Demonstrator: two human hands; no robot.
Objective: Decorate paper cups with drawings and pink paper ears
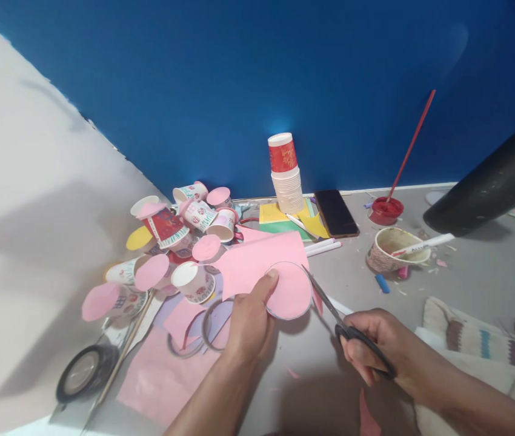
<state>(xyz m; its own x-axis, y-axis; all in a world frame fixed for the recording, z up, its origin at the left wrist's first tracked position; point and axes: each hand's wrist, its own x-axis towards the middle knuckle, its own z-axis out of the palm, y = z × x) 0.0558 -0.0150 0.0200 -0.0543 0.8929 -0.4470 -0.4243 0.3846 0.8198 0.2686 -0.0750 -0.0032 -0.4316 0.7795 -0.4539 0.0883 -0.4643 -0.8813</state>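
My left hand (252, 318) pinches a pink sheet of paper (257, 257), its thumb lying on a round outlined part (291, 293) with a dark edge. In my right hand (371, 345) is a pair of black-handled scissors (330, 303), my fingers in the loops. The blades point up and left, with the tip at the upper right edge of the pink circle. A narrow strip of pink paper hangs beside the blades. Below my left hand lie grey rings (214, 327) and pink scraps (185, 321).
Several decorated paper cups (196, 281) crowd the left. A cup stack (289, 191) stands by the blue wall, beside a phone (337, 213). Rightward are red paint (385, 211), a tub (382, 251), a dark cylinder (489, 181) and patterned cloth (480, 345). Black tape (82, 372) lies lower left.
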